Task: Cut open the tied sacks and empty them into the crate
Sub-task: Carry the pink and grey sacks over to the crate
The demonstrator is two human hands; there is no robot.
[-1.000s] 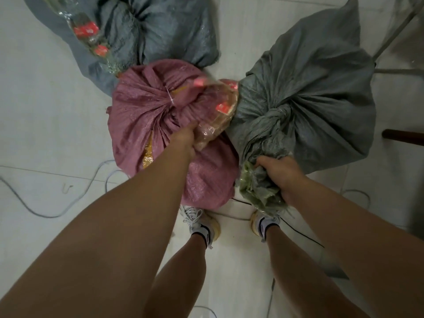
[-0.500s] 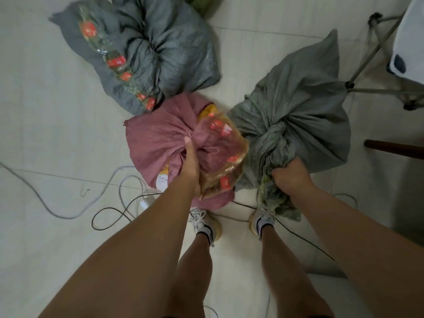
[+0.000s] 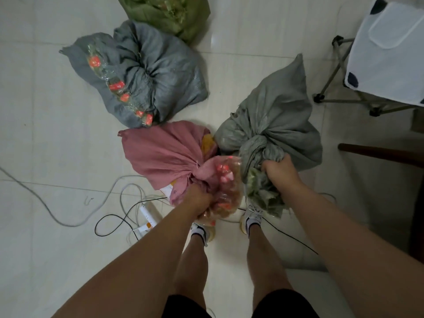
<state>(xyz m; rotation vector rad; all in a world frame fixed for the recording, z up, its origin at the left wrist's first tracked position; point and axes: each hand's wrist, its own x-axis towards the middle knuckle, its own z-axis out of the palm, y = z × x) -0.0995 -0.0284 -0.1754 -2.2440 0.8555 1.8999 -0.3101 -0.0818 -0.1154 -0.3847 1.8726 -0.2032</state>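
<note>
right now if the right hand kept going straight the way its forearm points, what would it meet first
The right hand already grips the gathered neck of the grey-green sack. Its forearm points up and left in the head view, so going on it would press into that sack's knotted neck and body first. Depth is unclear.

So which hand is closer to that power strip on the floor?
Left. The left hand grips the pink sack just beside the power strip; the right hand is farther off.

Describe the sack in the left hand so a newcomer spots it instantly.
Start at the white folding stool top right, then drop to the two sacks gripped just ahead of the person's shoes. The left hand grips the pink sack; it is the only pink one, the others being grey or green.
</note>
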